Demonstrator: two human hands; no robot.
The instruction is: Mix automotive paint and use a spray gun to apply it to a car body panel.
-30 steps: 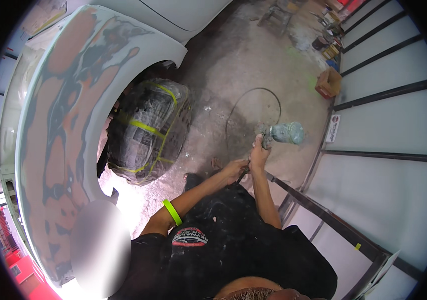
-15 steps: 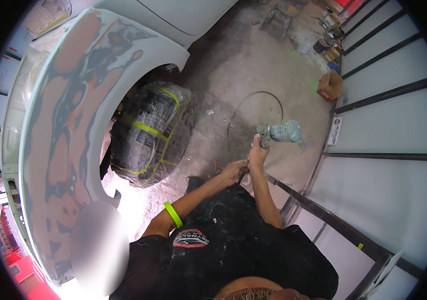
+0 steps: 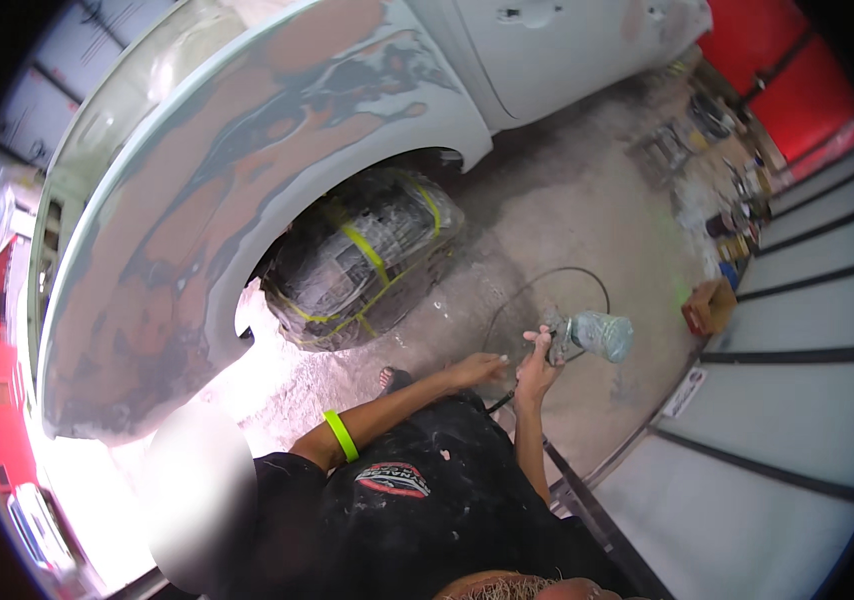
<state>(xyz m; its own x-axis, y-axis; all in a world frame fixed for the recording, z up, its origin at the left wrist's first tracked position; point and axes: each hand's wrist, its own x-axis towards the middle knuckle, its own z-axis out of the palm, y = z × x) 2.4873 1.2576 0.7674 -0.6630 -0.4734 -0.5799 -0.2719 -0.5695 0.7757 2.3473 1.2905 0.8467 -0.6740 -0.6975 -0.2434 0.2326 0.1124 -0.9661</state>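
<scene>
My right hand (image 3: pixel 537 375) is wrapped round the handle of a spray gun (image 3: pixel 559 328), its fingers spread near the top. The gun's cloudy, greenish cup (image 3: pixel 602 336) points away to the right. A thin black hose (image 3: pixel 500 403) comes from below the handle, and part of it curves in a loop over the floor. Just left of the gun is my left hand (image 3: pixel 480 370), its fingers stretched toward the right hand with nothing seen in them. At the left stands a car fender (image 3: pixel 207 190) with patches of grey, white and pinkish brown. The wheel (image 3: pixel 367 260) below it is wrapped in taped plastic.
A pale car door (image 3: pixel 547 60) adjoins the fender. A cardboard box (image 3: pixel 709 305) sits near the white panelled wall (image 3: pixel 787 400) at right. Cans and clutter (image 3: pixel 727 220) line the far right floor. Dust covers the concrete floor (image 3: pixel 547 230).
My left hand has let go of the hose by the gun handle and its fingers have opened. The view has turned, so the fender and wheel show farther right and more car door appears.
</scene>
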